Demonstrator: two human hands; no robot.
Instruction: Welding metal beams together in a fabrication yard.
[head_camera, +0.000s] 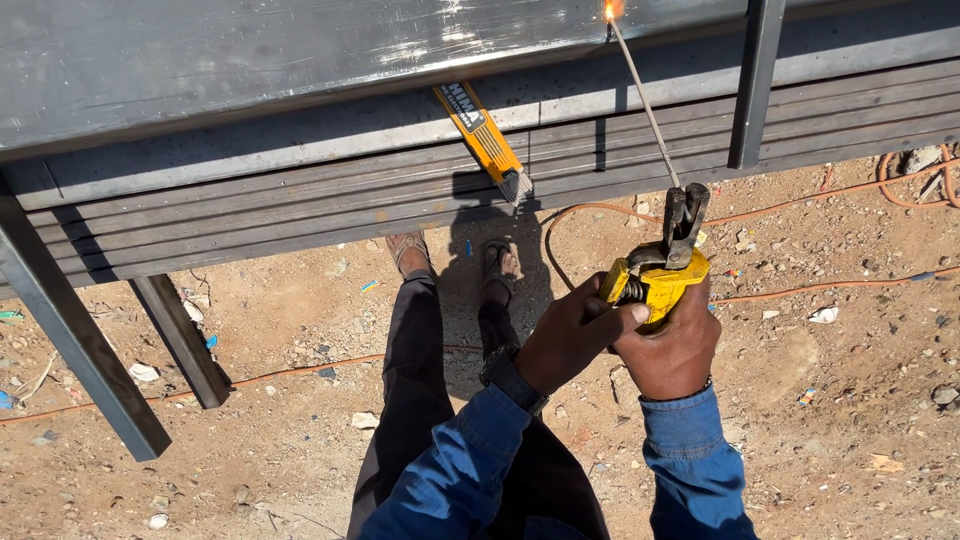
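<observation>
I see the yellow electrode holder (657, 280) right of centre in the frame, its dark clamp pointing up and gripping a thin grey welding rod (645, 105). The rod's long axis runs up and slightly left from the holder to the top edge of the frame, where its tip glows orange at a spark (611, 10) against the steel frame (300, 60). My right hand (672, 350) is wrapped tight around the holder's handle from below, and my left hand (570, 335) is closed over it from the left, thumb across the top; both sit just under the rod, about equally near. Lower on the steel, a stack of dark square tubes (300, 200) crosses the frame, and a yellow wire brush (485, 140) lies slanted on it. Below are my sandalled feet (455, 255), dusty ground (850, 400) and an orange cable (800, 205).
</observation>
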